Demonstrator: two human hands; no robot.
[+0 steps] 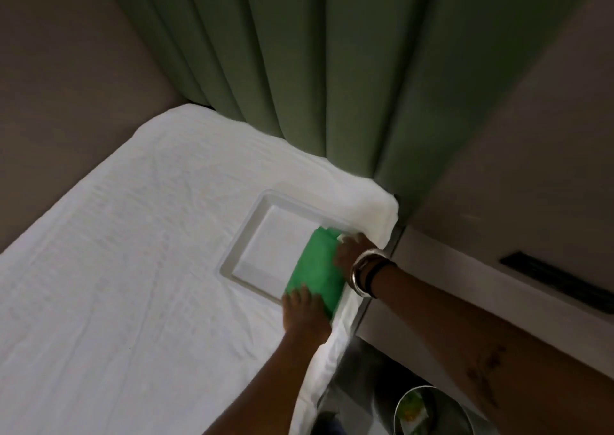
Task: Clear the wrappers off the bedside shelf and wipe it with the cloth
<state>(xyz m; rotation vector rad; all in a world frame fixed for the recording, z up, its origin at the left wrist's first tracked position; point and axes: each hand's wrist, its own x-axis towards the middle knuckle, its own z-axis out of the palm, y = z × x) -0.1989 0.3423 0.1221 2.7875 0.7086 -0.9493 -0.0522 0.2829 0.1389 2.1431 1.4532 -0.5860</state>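
- Both hands are on the green cloth (315, 268) in the lower middle of the frame. The left hand (304, 308) lies flat on its near end with fingers spread, pressing rather than gripping.
- The right hand (352, 252), with bangles at the wrist, rests against the cloth's far right edge. Something small and white shows at its fingertips, but whether the fingers are pinching it or only touching it cannot be told.
- Under the cloth is a white tray (239, 261) with a raised rim, lying on the white bed (116, 268). The cloth covers the tray's right side; the left part of the tray is bare.
- No wrappers show on the tray or the bed, apart perhaps from that white scrap by the right hand.
- At the bottom right of the frame, a round bin (432, 411) holds what look like crumpled wrappers, so the clearing is probably largely done.
- My reading is that the wiping is under way or about to begin, with the bare left half of the tray still to cover.
- A green curtain (332, 69) hangs across the upper middle of the frame, touching the bed's far edge.
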